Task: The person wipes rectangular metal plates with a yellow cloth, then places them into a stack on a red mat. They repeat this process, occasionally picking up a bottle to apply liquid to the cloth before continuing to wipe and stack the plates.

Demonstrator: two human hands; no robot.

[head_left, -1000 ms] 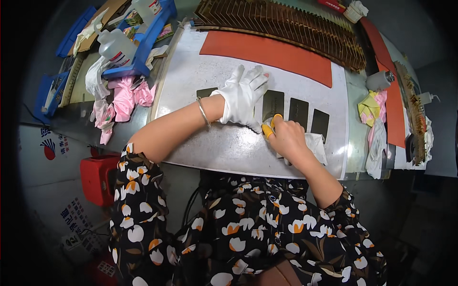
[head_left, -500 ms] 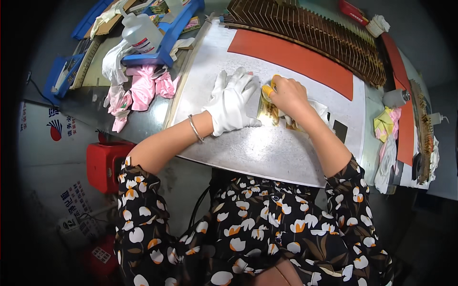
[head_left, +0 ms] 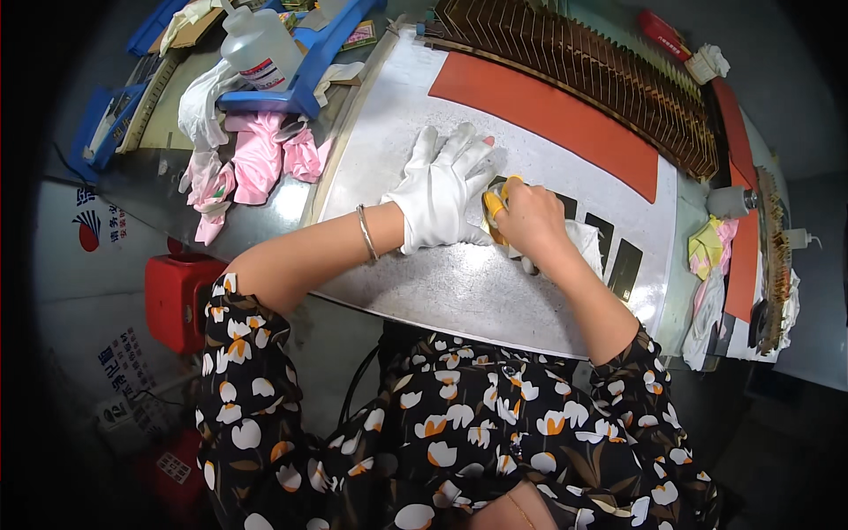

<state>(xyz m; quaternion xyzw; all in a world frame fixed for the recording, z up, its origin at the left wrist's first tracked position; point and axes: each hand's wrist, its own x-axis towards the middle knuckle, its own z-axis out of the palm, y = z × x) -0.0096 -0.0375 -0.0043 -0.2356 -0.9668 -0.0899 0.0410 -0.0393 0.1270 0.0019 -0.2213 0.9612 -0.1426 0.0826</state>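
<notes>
My left hand (head_left: 442,194) wears a white glove with one bare fingertip. It lies flat on the pale work board (head_left: 380,274), fingers spread. Close to its right, my right hand (head_left: 533,217) is bare apart from yellow finger cots (head_left: 497,206) and bends over the board, fingers pressed together. A white cloth (head_left: 585,245) is bunched in its grip and trails out under the wrist. A gold-coloured piece (head_left: 488,227) shows only partly beneath the right fingers. Beside the cloth lie several small dark rectangular plates, among them a dark plate (head_left: 626,270) nearest the wrist.
An orange-red mat (head_left: 548,119) and a long slotted rack (head_left: 583,75) lie beyond the hands. At left are a blue tray (head_left: 305,93), a squeeze bottle (head_left: 261,53) and pink cloths (head_left: 258,159). A metal-capped bottle (head_left: 731,203) stands right; a red stool (head_left: 177,300) is below.
More dark plates now show beside my right hand. The lettered gold piece between my hands is now mostly covered by the right fingers. My left hand stays spread, and the view shifts slightly.
</notes>
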